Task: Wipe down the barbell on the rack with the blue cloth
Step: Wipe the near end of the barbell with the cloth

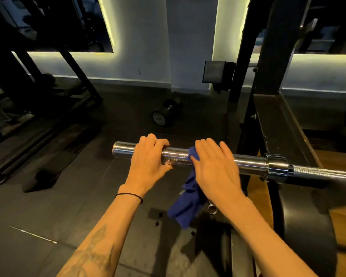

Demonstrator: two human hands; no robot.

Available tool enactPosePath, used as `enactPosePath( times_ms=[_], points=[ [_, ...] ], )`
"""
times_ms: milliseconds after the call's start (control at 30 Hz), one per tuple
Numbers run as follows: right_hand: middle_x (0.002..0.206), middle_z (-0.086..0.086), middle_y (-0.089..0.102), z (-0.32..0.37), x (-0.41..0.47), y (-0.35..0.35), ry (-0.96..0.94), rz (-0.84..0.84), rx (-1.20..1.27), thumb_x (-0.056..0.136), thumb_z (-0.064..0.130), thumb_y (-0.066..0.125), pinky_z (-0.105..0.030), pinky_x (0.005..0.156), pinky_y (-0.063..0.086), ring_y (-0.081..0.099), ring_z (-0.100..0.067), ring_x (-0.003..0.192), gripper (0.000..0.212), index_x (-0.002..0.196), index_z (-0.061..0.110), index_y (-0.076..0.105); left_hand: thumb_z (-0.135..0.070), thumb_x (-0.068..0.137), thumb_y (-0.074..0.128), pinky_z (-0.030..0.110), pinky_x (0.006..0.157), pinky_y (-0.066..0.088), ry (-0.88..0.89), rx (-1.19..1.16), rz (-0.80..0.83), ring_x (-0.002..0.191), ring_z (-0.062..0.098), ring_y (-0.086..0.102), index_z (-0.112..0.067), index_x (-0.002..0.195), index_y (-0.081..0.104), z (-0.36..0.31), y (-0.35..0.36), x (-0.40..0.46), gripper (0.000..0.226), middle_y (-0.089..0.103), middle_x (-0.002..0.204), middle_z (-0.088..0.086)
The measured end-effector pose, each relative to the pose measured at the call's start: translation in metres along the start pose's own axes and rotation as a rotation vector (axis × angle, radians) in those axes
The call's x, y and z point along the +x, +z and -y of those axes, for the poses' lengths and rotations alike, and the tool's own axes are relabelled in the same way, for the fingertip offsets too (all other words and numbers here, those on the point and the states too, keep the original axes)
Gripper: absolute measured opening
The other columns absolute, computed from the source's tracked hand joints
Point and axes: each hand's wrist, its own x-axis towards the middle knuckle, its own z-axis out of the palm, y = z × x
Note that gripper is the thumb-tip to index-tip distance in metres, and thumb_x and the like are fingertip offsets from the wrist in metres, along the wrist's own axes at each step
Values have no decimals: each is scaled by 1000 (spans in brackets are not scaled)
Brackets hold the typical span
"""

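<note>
My left hand curls round the barbell sleeve to steady it. My right hand presses the blue cloth flat-fingered (more contact, I judge).

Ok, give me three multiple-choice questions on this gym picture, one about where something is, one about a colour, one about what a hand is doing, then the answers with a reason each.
1. Where is the dumbbell?
A. on the floor beyond the barbell
B. on the bar's sleeve
C. in the left hand

2. What colour is the cloth?
A. white
B. blue
C. red

3. What is the left hand doing?
A. hanging free of the bar
B. gripping the barbell sleeve
C. holding the cloth

Answers:
1. A: the dumbbell lies on the dark floor behind the barbell, near the wall.
2. B: the cloth draped over the bar under the right hand is plainly blue.
3. B: the left hand's fingers curl over the chrome sleeve near its end, while the right hand lies on the cloth with fairly straight fingers.
</note>
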Motion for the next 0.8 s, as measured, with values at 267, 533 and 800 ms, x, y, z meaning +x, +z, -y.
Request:
enactPosePath(
  times_ms=[267,533,800],
  points=[
    [99,-4,58,18,19,4,80,26,-19,93,34,55,-39,93,39,50,-23,96,23,105,14,59,-70,77,57,39,106,32,40,-46,35,103,14,48,-17,117,56,-7,9,-1,66,53,113,-1],
    [123,-5,58,36,24,12,-121,30,48,97,34,50,-41,109,33,51,-23,118,42,133,12,51,-41,78,71,49,113,29,3,-72,20,104,18,57,-20,118,57,-4,6,-4,47,61,107,-5],
    [108,0,60,-51,-23,-8,89,-72,-18,97,31,46,-44,110,35,57,-25,108,28,117,15,58,-35,63,88,41,91,38,-48,83,-69,93,21,46,-18,124,61,-18,9,-10,68,48,104,4]
  ],
)
